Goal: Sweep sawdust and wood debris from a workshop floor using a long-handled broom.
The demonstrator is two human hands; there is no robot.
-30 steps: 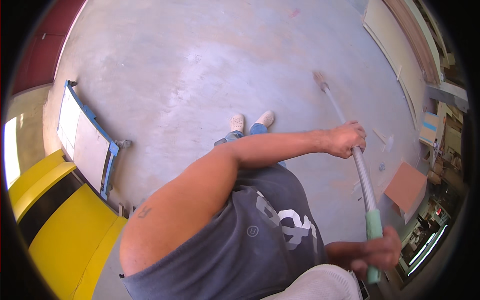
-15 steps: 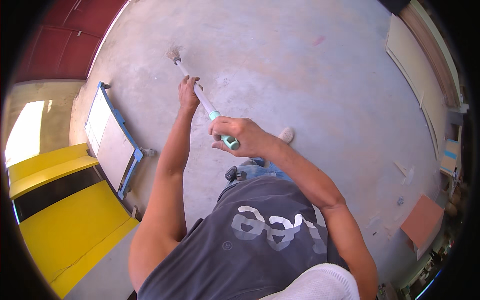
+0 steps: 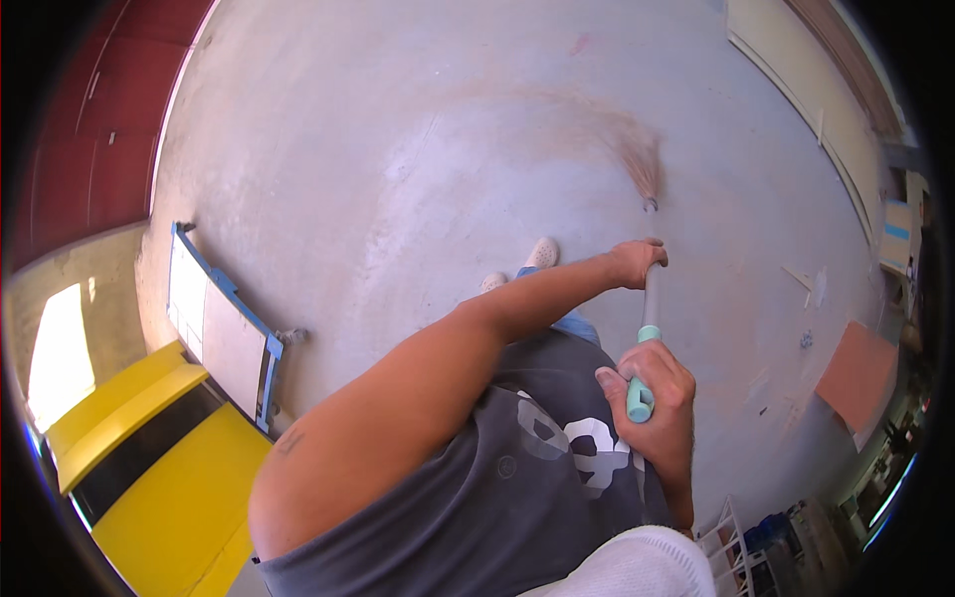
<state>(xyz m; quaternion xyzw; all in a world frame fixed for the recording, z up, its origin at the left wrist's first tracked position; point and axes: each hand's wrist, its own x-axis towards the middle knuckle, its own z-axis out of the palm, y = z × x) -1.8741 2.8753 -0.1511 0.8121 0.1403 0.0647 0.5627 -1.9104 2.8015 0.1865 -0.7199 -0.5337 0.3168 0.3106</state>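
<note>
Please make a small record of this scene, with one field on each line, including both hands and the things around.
Tool: long-handled mop
Left hand: closed on the pole, nearer the strands
Right hand: wrapped around the green grip
Strands: brownish, fanned out, blurred, seemingly on the floor
Floor: grey, with paler and brownish patches
Left side: blue-edged white panel, yellow panels
Right side: salmon-coloured board
</note>
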